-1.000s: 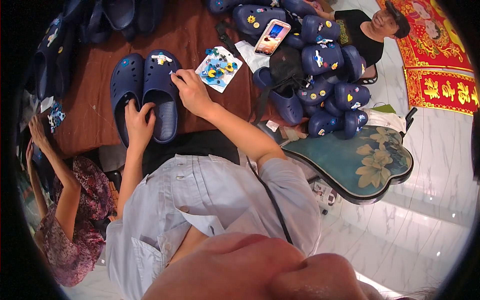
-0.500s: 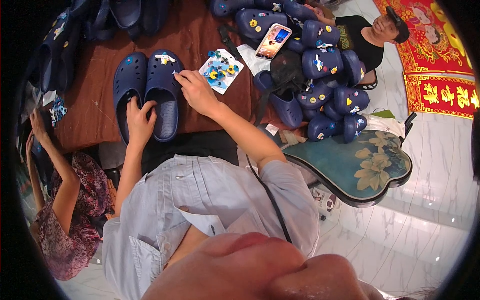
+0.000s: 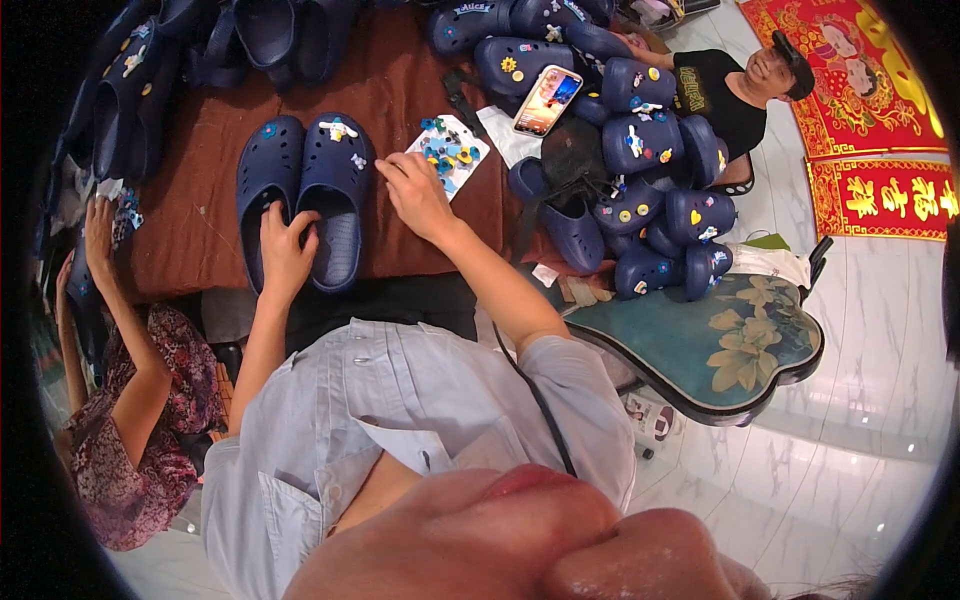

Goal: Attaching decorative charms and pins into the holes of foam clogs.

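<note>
A pair of dark blue clogs stands side by side on the brown cloth, toes away from me. On the left clog [image 3: 268,165] is a small blue flower charm. The right clog [image 3: 333,180] bears a white character charm near its toe and a smaller pale charm [image 3: 358,160] below it. My left hand [image 3: 286,248] grips the clogs' adjoining inner sides, fingers in the left opening and thumb in the right. Just right of the right clog, my right hand [image 3: 415,196] is off the shoe, its fingers loosely bent with nothing seen in them. Beyond it lies a white sheet of blue and yellow charms [image 3: 450,155].
Decorated blue clogs [image 3: 640,140] pile up at the right, a lit phone [image 3: 548,100] propped among them. More clogs [image 3: 128,110] fill the far left. A co-worker's hand [image 3: 100,235] is at the left edge; another person [image 3: 735,95] sits far right. A flowered stool seat [image 3: 730,335] is near right.
The small pale charm from my right hand now sits on the right clog. My right hand has drawn away to the right. The left hand keeps its grip.
</note>
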